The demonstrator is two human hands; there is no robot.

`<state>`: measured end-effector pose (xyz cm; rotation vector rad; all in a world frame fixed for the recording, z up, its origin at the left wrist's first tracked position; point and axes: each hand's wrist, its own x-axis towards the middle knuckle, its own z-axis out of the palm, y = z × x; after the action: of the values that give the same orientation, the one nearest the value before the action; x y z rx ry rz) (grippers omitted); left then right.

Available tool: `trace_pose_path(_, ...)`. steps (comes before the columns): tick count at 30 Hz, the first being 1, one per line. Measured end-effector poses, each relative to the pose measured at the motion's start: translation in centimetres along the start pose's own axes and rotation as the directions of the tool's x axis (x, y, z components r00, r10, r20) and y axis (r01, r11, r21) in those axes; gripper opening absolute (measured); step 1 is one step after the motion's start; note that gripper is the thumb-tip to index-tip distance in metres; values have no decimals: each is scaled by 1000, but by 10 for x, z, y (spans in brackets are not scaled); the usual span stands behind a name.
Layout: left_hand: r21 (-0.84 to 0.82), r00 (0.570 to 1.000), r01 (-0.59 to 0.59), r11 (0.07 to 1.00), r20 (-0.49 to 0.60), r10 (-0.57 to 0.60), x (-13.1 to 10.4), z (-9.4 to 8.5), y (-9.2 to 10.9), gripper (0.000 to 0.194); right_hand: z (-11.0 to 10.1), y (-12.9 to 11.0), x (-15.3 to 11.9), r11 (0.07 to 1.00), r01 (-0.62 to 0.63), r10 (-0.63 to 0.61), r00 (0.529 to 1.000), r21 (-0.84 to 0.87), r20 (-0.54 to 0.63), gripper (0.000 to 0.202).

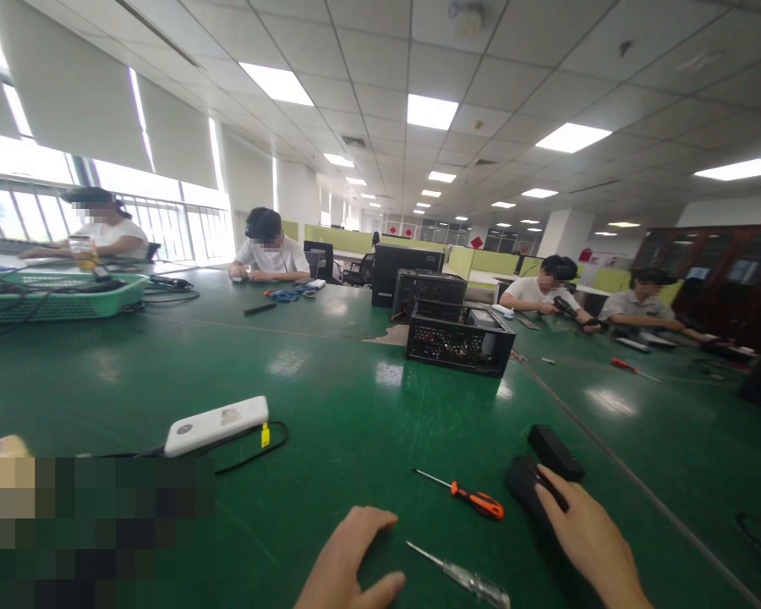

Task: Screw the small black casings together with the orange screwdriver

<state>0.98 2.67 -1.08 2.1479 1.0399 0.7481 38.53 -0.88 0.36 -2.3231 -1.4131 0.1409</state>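
Note:
My right hand [580,529] is on a black computer mouse [526,482], its thumb and fingers around the near part. Just beyond the mouse lies a small black box-like block [555,451]. My left hand [352,558] is open over the green table, thumb and fingers apart, holding nothing. To its right lies a clear-handled screwdriver [466,579], its thin shaft pointing toward the left hand. Farther up, between the hands, an orange and black screwdriver [479,501] lies flat, tip to the left.
A white power strip [219,425] with a black cable and yellow tag lies at left. Open black computer cases [460,342] stand ahead. A green basket [101,300] of cables is far left. Several people sit around the table. Another screwdriver [631,368] lies far right.

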Motion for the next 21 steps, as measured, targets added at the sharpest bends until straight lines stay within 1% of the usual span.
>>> trace_pose_path(2,8,1000,-12,1000,-5,12,0,0,-1,46,0,-9,-5,1000,-9,9,1000,-21,-2,57)
trace_pose_path(4,12,999,-28,1000,-16,28,0,0,0,45,2,-17,-9,998,-18,17,999,-59,-27,57)
trace_pose_path(7,22,998,-50,998,-36,51,-1,0,3,43,5,-22,-10,992,-38,31,997,-121,-66,53)
trace_pose_path(10,32,997,-56,998,-41,58,-2,0,5,41,7,-14,-6,994,1,-9,997,-110,-74,51)
trace_pose_path(13,42,998,-55,998,-23,56,0,0,4,41,7,-3,-2,991,117,-121,991,-59,-64,50)
trace_pose_path(15,50,998,-58,997,-22,59,1,0,2,41,6,1,-2,985,164,-167,984,-53,-63,49)
trace_pose_path(21,63,997,-71,995,-29,73,3,3,-1,39,10,0,-1,970,191,-212,967,-153,-138,46)
